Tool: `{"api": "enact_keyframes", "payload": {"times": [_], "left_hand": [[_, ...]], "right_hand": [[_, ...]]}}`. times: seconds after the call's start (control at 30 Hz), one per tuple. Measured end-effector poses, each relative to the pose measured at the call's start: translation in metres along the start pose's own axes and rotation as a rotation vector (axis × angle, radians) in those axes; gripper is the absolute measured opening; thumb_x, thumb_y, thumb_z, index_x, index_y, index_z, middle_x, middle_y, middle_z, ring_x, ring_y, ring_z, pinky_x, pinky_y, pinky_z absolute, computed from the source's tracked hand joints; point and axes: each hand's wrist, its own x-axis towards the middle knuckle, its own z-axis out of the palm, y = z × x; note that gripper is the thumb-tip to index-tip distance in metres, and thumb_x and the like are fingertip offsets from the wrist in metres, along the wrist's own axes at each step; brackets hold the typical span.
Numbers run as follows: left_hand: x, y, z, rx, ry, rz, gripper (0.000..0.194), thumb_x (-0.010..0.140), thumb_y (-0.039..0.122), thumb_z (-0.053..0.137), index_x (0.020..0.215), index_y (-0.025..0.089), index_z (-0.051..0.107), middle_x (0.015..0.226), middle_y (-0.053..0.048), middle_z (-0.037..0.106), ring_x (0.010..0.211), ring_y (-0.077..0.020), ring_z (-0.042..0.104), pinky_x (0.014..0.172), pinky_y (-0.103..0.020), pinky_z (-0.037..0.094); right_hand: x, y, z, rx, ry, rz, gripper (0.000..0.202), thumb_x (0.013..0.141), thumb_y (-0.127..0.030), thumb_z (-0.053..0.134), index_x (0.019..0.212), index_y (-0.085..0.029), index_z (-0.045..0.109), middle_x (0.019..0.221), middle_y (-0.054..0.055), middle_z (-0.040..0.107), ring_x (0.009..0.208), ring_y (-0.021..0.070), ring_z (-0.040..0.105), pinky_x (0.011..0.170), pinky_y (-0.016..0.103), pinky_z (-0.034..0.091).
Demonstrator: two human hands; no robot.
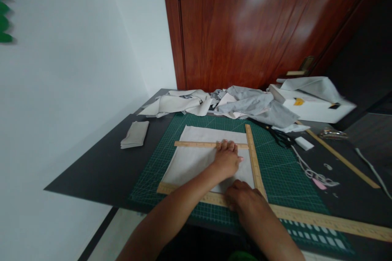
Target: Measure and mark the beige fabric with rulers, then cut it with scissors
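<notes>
A pale cloth piece lies flat on the green cutting mat. Across its upper part runs a thin wooden ruler, with the fingertips of my left hand resting on it and the palm on the cloth, fingers spread. A second ruler stands along the cloth's right edge. Along the near edge lies a long wooden ruler. My right hand is curled over this long ruler near the cloth's lower right corner; its fingertips are mostly hidden, so what they grip cannot be made out.
Folded cloths sit on the left of the black table. Fabric scraps and a white box line the back. To the right are black scissors, a white block, cords and a wooden stick.
</notes>
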Motion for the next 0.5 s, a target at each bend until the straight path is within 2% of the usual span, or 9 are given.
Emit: {"api": "enact_keyframes", "payload": {"times": [0.13, 0.2, 0.27, 0.33, 0.4, 0.5], "left_hand": [[0.003, -0.003, 0.001, -0.017, 0.025, 0.069, 0.055, 0.11, 0.043, 0.039, 0.157, 0.015, 0.046, 0.167, -0.013, 0.041, 0.157, -0.0347, 0.03, 0.129, -0.057, 0.021], [0.003, -0.006, 0.0, -0.03, 0.028, 0.158, 0.055, 0.111, 0.044, 0.038, 0.158, 0.017, 0.044, 0.168, -0.012, 0.04, 0.158, -0.0316, 0.03, 0.129, -0.055, 0.022], [0.001, -0.007, -0.003, -0.034, 0.044, 0.186, 0.056, 0.11, 0.045, 0.041, 0.159, 0.02, 0.043, 0.169, -0.012, 0.038, 0.159, -0.0317, 0.028, 0.128, -0.056, 0.026], [-0.001, -0.006, -0.005, -0.006, 0.093, 0.086, 0.06, 0.106, 0.048, 0.048, 0.161, 0.022, 0.042, 0.171, -0.013, 0.033, 0.16, -0.0385, 0.022, 0.126, -0.065, 0.024], [-0.004, -0.003, -0.007, 0.033, 0.123, -0.083, 0.066, 0.102, 0.052, 0.055, 0.16, 0.024, 0.045, 0.172, -0.017, 0.031, 0.159, -0.0484, 0.017, 0.122, -0.076, 0.018], [-0.006, 0.001, -0.008, 0.018, 0.042, -0.262, 0.074, 0.097, 0.062, 0.057, 0.16, 0.024, 0.046, 0.168, -0.023, 0.034, 0.155, -0.0585, 0.019, 0.115, -0.083, 0.017]], "right_hand": [[0.001, 0.0, 0.001, -0.017, -0.007, 0.006, 0.039, 0.087, 0.001, 0.048, 0.104, -0.021, 0.076, 0.121, 0.011, 0.071, 0.116, 0.0255, 0.065, 0.086, 0.033, 0.04], [0.001, 0.002, 0.002, -0.021, -0.001, -0.003, 0.039, 0.086, 0.001, 0.049, 0.102, -0.021, 0.076, 0.118, 0.011, 0.072, 0.113, 0.0256, 0.066, 0.084, 0.033, 0.041], [0.002, 0.004, 0.006, -0.015, 0.025, -0.024, 0.038, 0.086, 0.0, 0.049, 0.1, -0.022, 0.077, 0.114, 0.01, 0.072, 0.109, 0.0253, 0.067, 0.082, 0.033, 0.041], [0.004, 0.009, 0.01, -0.003, 0.057, -0.045, 0.035, 0.087, -0.002, 0.051, 0.1, -0.022, 0.077, 0.113, 0.009, 0.072, 0.108, 0.0258, 0.067, 0.082, 0.033, 0.042], [0.006, 0.012, 0.015, 0.005, 0.076, -0.058, 0.033, 0.086, -0.004, 0.053, 0.099, -0.023, 0.077, 0.113, 0.009, 0.073, 0.108, 0.0269, 0.068, 0.083, 0.034, 0.043], [0.008, 0.015, 0.018, 0.01, 0.085, -0.062, 0.031, 0.086, -0.005, 0.054, 0.096, -0.025, 0.076, 0.11, 0.008, 0.073, 0.108, 0.0286, 0.068, 0.082, 0.035, 0.044]]}}
